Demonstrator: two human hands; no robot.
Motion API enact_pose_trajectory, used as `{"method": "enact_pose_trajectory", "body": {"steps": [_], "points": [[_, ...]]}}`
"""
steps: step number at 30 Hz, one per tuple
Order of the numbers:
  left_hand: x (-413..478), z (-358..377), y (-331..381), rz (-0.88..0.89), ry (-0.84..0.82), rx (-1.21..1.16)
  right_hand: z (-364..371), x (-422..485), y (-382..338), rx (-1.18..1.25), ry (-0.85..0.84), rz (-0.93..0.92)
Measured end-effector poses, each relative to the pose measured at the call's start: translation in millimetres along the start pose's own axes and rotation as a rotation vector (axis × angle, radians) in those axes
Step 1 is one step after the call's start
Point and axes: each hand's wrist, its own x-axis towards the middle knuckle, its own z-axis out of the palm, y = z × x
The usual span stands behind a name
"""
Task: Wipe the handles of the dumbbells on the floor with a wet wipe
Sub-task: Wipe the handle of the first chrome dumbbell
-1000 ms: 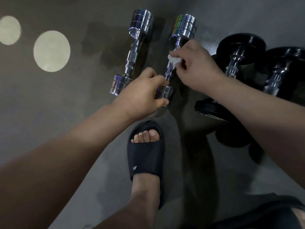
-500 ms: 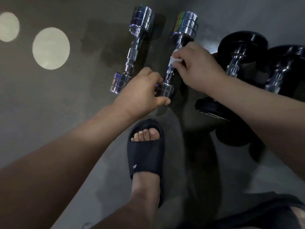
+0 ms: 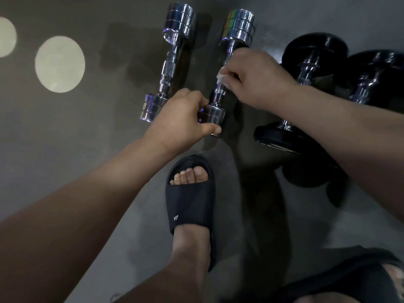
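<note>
Grey floor (image 3: 65,149): left hand (image 3: 181,119) grips a dumbbell (image 3: 238,27) by its near head, right hand (image 3: 258,77) pinches the wipe (image 3: 222,77), seemingly round the handle (image 3: 219,92), mid-wipe; next, rub along its bare length.

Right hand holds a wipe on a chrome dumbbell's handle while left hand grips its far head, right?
No. The head view shows the left hand gripping the near head of the chrome dumbbell; the right hand's wipe is on its handle.
</note>
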Motion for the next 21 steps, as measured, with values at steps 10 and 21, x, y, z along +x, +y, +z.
{"method": "enact_pose_trajectory", "body": {"steps": [10, 21], "points": [[-1.2, 0.6, 0.9, -0.021, 0.015, -0.031, -0.1, -8.8, -5.4, 0.002, -0.106, -0.097], [-1.0, 0.3, 1.8, -0.033, 0.002, -0.044, 4.7, -5.2, 0.4, -0.037, -0.073, -0.132]]}}
